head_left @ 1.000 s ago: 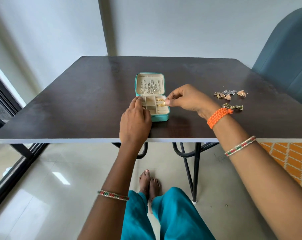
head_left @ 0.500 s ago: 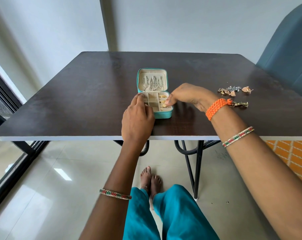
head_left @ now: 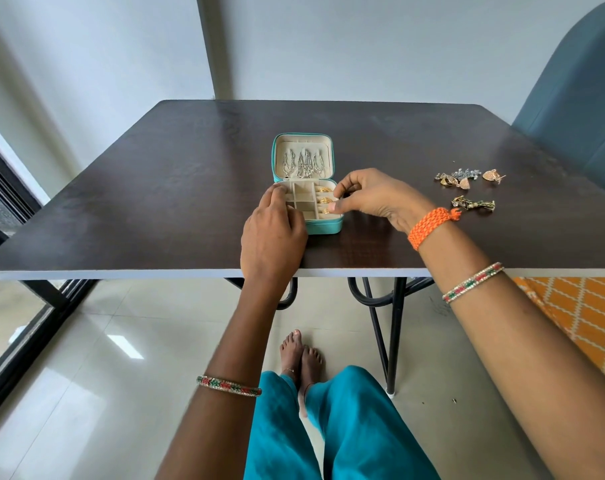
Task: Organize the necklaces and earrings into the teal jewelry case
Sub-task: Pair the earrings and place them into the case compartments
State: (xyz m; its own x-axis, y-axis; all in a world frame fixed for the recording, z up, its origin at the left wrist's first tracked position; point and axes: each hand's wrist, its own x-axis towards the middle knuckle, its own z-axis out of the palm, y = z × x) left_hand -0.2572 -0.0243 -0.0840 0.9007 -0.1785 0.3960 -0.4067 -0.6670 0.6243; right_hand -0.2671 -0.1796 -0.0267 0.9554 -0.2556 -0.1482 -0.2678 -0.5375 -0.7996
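The teal jewelry case lies open on the dark table, its lid tilted back with silver necklaces hung inside. Gold earrings fill the right-hand compartments of the cream tray. My left hand rests on the case's left front corner, fingers on the rim. My right hand hovers at the case's right edge, thumb and fingers loosely curled over the earring slots, nothing visibly pinched. More earrings lie loose on the table to the right.
A dark pair of dangling earrings lies just beyond my right wrist. A blue-grey chair stands at the table's right side. An orange patterned rug covers the floor on the right. My feet show under the table.
My right hand has lifted slightly off the tray and its fingers have loosened; an earring now lies in the front right slot. My left hand stayed on the case.
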